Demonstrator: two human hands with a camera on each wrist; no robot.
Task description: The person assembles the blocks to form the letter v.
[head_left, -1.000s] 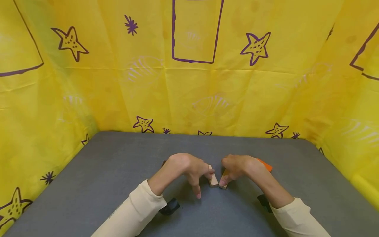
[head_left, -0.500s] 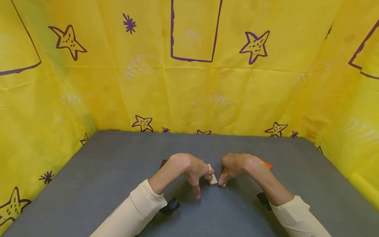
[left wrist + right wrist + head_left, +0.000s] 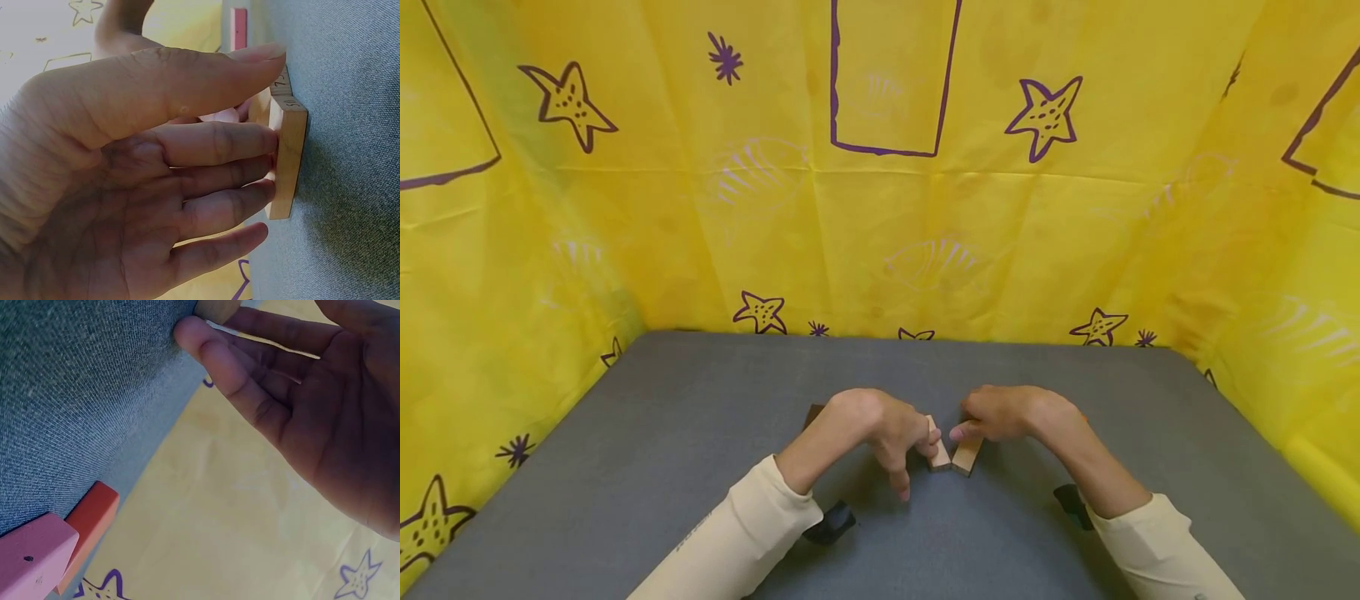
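Left hand (image 3: 895,428) straight-fingered, tips on left block (image 3: 941,459). Right hand (image 3: 1002,412) loose, fingers extended at right block (image 3: 967,456). Blocks' near ends meet, well inside grey table (image 3: 715,408) edges. Yellow cloth (image 3: 880,208) behind.

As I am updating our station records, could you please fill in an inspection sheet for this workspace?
Surface: grey, fabric-like tabletop.
Job's things: left wooden block and right wooden block form a V, near ends meeting or almost so.
Clutter: pink block and orange block close together; a dark brown piece, partly hidden by the left forearm; black objects beside the sleeves.
Grippers: left hand has fingertips on the left block; right hand is at the right block's far end, grip unclear.
Cables: nothing seen.
Surroundings: yellow curtain with purple starfish drawings.
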